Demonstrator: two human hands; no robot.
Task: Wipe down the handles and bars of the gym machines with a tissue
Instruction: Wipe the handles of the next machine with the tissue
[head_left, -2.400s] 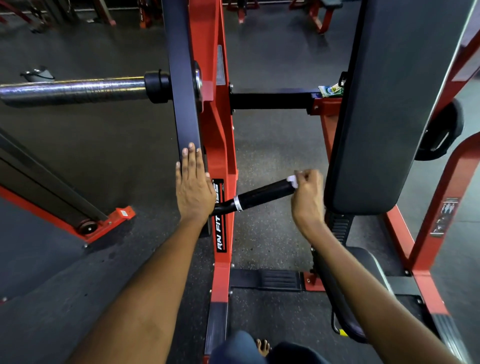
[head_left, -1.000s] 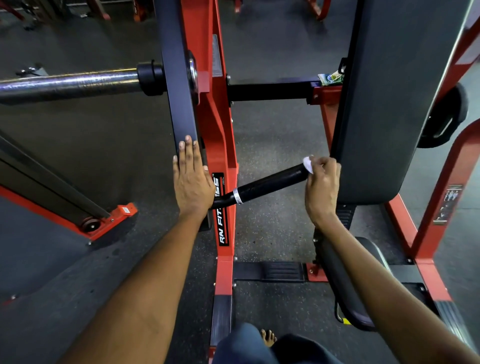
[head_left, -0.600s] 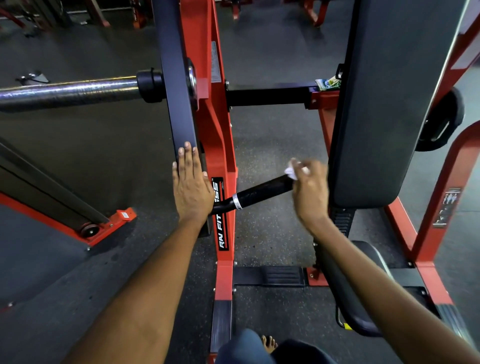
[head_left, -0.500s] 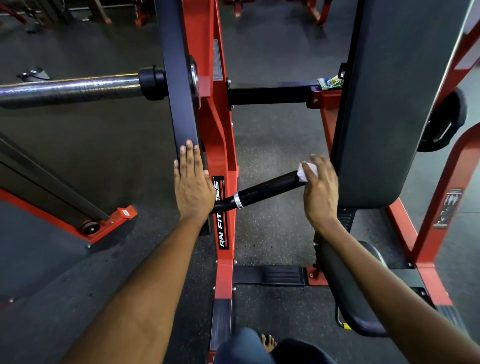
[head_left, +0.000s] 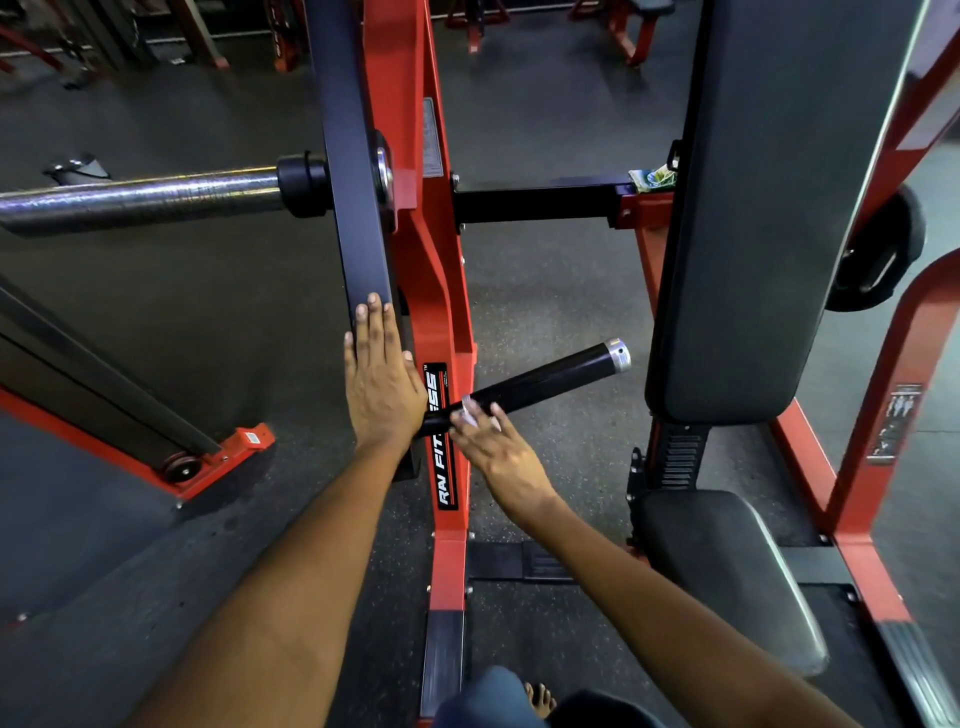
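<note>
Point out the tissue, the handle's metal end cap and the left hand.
tissue (head_left: 470, 411), head view, white wad under the fingers.
metal end cap (head_left: 618, 355), head view, silver tip.
left hand (head_left: 382, 384), head view, back of hand.

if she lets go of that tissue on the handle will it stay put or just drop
Probably drop. The tissue is a small crumpled wad, so likely very light and limp, kept against the handle only by the right hand. The handle is round, smooth-looking and slanted, giving little to rest on. Being soft, it should squash, not roll.

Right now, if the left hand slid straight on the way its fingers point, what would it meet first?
The left hand lies flat on the dark bar, fingers pointing up it. It would probably first meet the round steel hub; depth is unclear.
</note>
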